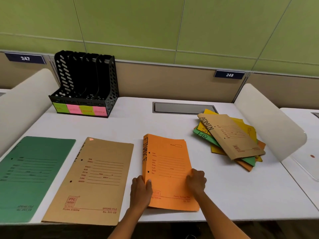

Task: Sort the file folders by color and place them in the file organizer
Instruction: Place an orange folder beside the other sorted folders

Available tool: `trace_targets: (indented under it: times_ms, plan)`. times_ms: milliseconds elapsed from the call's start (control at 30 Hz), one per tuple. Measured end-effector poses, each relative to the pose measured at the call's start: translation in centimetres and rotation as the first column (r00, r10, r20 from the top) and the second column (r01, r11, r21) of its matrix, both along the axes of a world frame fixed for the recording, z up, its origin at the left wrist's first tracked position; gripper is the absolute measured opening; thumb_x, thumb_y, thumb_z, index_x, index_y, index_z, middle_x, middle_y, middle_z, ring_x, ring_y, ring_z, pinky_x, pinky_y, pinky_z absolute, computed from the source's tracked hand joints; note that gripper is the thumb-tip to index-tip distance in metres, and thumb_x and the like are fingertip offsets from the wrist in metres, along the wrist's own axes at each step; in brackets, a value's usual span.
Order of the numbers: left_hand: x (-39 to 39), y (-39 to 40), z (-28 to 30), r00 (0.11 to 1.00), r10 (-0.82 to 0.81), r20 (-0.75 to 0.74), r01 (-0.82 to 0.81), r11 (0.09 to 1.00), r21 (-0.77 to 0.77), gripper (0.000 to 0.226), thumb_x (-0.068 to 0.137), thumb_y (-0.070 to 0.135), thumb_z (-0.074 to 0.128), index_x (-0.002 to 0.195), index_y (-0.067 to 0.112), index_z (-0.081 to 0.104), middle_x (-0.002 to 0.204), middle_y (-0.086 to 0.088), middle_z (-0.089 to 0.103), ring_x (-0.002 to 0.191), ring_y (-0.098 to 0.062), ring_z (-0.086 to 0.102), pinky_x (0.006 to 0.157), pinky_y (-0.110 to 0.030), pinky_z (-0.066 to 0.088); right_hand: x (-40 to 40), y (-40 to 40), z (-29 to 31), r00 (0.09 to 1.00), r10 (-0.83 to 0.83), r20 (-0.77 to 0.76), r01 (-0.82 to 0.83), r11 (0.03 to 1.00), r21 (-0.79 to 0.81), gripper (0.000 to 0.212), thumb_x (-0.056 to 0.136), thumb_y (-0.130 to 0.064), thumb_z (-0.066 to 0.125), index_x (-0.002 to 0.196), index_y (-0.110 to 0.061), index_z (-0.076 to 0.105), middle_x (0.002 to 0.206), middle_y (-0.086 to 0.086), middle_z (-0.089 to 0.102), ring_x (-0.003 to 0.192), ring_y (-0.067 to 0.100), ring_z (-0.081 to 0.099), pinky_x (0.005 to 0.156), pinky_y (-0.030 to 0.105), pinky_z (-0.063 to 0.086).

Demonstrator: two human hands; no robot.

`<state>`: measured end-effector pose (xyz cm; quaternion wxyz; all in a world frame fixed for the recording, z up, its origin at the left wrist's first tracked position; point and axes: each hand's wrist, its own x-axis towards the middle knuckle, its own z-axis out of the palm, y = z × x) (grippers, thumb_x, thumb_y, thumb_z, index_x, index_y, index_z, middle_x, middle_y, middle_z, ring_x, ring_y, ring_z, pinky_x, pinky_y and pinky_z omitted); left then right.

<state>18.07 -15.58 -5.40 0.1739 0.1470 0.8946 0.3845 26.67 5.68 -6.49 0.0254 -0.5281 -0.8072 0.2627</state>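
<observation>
Between both hands, orange folder (170,171), left hand (140,191) gripping spine edge, right hand (196,181) curled on right edge

Bright, even overhead light, soft faint shadows, slight overall blur, and wide-angle bending toward the edges.

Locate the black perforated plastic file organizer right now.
In the head view, the black perforated plastic file organizer stands at the desk's far left against the beige partition, behind the brown card folder.

both forearms are bare, no sleeves showing, and the left hand (140,192) and right hand (196,181) wear nothing.
</observation>
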Motion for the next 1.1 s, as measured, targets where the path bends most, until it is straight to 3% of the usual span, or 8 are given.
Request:
trace_targets:
  times_ms: [167, 367, 500, 633, 833, 1100]
  plan:
    - [-0.3, -0.3, -0.1, 1.000, 0.011, 0.012, -0.010, 0.992, -0.123, 0.024, 0.097, 0.035, 0.041, 0.109, 0.016, 0.050, 0.106, -0.003, 0.045, 0.099, -0.018, 0.050, 0.082, -0.030, 0.046, 0.1, -0.8, -0.1, 0.999, 0.032, 0.011, -0.032, 0.998, 0.047, 0.030, 0.097, -0.025, 0.044, 0.124, -0.017, 0.052, 0.129, 0.008, 0.045, 0.112, 0.027, 0.049, 0.090, 0.036, 0.048]
    - [-1.1, -0.5, 0.3, 0.999, 0.033, -0.019, -0.036, 0.980, -0.194, 0.017, 0.093, 0.030, 0.044, 0.095, 0.015, 0.051, 0.100, -0.006, 0.051, 0.094, -0.021, 0.053, 0.079, -0.035, 0.049, 0.6, -1.7, -0.2, 0.999, 0.046, -0.009, -0.045, 0.996, 0.083, 0.032, 0.098, -0.024, 0.041, 0.128, -0.018, 0.050, 0.129, 0.007, 0.046, 0.114, 0.025, 0.049, 0.092, 0.034, 0.046]
    - [-1.1, -0.2, 1.0, 0.982, 0.100, -0.159, -0.135, 0.964, -0.227, 0.039, 0.091, 0.036, 0.052, 0.122, 0.012, 0.047, 0.116, -0.012, 0.052, 0.106, -0.028, 0.051, 0.074, -0.033, 0.041, 0.7, -2.1, -0.3, 0.996, 0.019, -0.088, -0.013, 0.998, 0.064, 0.034, 0.098, -0.026, 0.043, 0.130, -0.018, 0.050, 0.131, 0.006, 0.047, 0.116, 0.024, 0.049, 0.096, 0.035, 0.045]
    - [-1.5, 1.3, 1.9, 0.948, 0.079, -0.308, -0.115, 0.988, -0.101, 0.050, 0.089, 0.036, 0.059, 0.132, 0.013, 0.044, 0.123, -0.014, 0.049, 0.110, -0.030, 0.047, 0.086, -0.043, 0.044, 1.5, -0.8, -0.3, 0.953, -0.031, -0.300, 0.036, 0.999, 0.012, 0.039, 0.096, -0.026, 0.051, 0.134, -0.019, 0.048, 0.134, 0.008, 0.046, 0.120, 0.025, 0.047, 0.100, 0.038, 0.042]
    - [-2.4, 5.2, 2.1, 0.967, -0.040, -0.252, 0.059, 0.996, 0.068, 0.049, 0.093, 0.032, 0.057, 0.137, 0.020, 0.039, 0.135, -0.005, 0.040, 0.125, -0.027, 0.037, 0.104, -0.047, 0.036, 3.1, 3.2, 0.9, 0.886, -0.059, -0.459, 0.116, 0.989, 0.097, 0.043, 0.091, -0.017, 0.059, 0.132, -0.017, 0.049, 0.124, 0.010, 0.050, 0.113, 0.027, 0.048, 0.092, 0.033, 0.039]
    - [-0.4, 13.6, 2.7, 0.970, -0.191, -0.148, 0.215, 0.962, 0.166, 0.045, 0.094, 0.031, 0.058, 0.135, 0.020, 0.043, 0.129, -0.004, 0.041, 0.124, -0.025, 0.038, 0.098, -0.043, 0.040, 6.1, 12.0, 3.0, 0.870, -0.094, -0.485, 0.218, 0.954, 0.206, 0.047, 0.087, -0.018, 0.066, 0.130, -0.012, 0.049, 0.128, 0.015, 0.049, 0.115, 0.033, 0.048, 0.094, 0.046, 0.046]
